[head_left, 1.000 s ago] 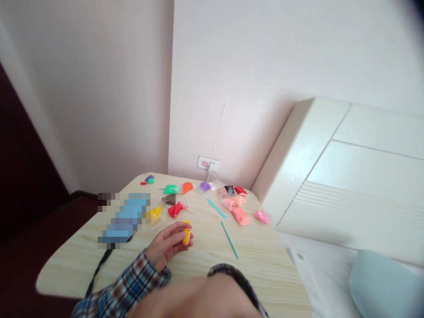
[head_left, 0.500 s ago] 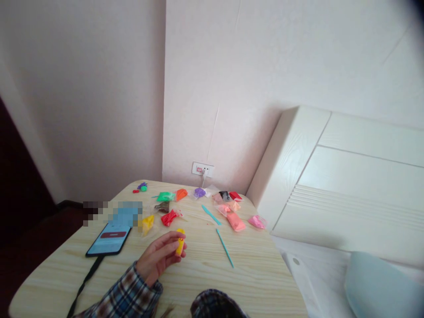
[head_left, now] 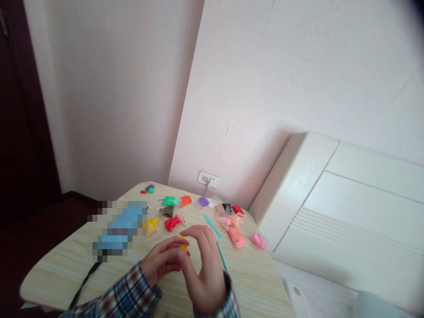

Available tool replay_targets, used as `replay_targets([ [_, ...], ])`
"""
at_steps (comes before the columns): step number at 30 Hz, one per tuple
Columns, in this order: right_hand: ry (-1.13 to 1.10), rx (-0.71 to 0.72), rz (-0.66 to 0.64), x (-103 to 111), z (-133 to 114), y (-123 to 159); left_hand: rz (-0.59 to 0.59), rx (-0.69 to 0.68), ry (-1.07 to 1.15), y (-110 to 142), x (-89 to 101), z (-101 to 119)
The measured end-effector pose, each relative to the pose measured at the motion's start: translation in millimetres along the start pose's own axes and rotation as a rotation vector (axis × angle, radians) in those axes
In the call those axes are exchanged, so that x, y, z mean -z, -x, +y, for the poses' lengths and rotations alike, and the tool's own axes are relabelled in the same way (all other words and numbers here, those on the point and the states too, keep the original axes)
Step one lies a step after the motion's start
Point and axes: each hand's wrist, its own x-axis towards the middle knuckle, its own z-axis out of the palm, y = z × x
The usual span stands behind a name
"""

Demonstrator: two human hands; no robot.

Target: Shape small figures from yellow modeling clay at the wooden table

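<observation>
In the head view, my left hand (head_left: 165,259) holds a small yellow clay figure (head_left: 184,248) between thumb and fingers above the table's near part. My right hand (head_left: 206,265) has its thumb and curved fingers at the figure from the right, pinching it at top and bottom. Fingers of both hands hide most of the figure. Just right of my right hand lies a thin teal stick tool (head_left: 222,256), partly covered by it. A teal clay knife (head_left: 212,225) rests behind.
Bags of clay lie across the wooden table (head_left: 66,269): yellow (head_left: 152,226), red (head_left: 172,223), green (head_left: 170,201), salmon (head_left: 236,237), pink (head_left: 259,240) and several others. Small clay pieces (head_left: 150,189) sit at the far left corner. A blurred-out phone (head_left: 121,227) with a black strap lies left.
My right hand has come up from the bottom edge to the yellow clay figure in my left hand. The camera view has tilted a little.
</observation>
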Motion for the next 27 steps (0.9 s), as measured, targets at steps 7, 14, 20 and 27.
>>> replay_targets([
  [7,0.093,-0.092,0.075,-36.5,86.9,39.2,0.026,-0.004,0.055,0.7,-5.1,-1.9],
  [14,0.103,-0.081,0.105,-35.6,93.4,45.8,0.028,-0.047,0.106,2.2,-7.4,-4.4],
  [20,0.13,-0.056,0.126,-34.3,94.2,46.9,0.008,-0.026,0.106,3.0,-8.0,-5.0],
  [27,0.157,-0.026,0.147,-37.1,94.1,48.8,-0.038,-0.062,0.102,0.9,-6.1,-6.8],
])
